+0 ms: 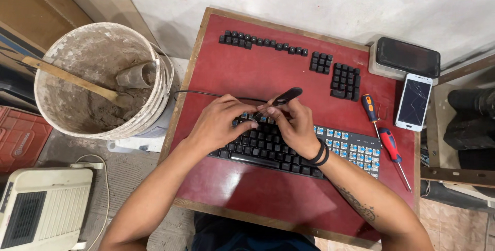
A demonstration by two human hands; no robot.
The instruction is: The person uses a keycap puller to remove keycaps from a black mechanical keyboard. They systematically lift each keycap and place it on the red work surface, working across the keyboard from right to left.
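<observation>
My right hand [295,123] pinches a black-handled puller [282,98], its tip down at the top row of the keyboard [289,150], which lies across the middle of the red table [242,70]. My left hand [219,121] rests curled on the keys beside it, holding nothing I can make out. Pulled keycaps [263,42] sit in rows at the far edge; two screwdrivers [384,137] lie to the right.

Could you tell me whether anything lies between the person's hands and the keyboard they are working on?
Nothing visible does. The left hand rests on the keyboard, and the right hand holds a black-handled tool whose tip meets the top key row. The removed keycaps and two screwdrivers lie off to the side.
</observation>
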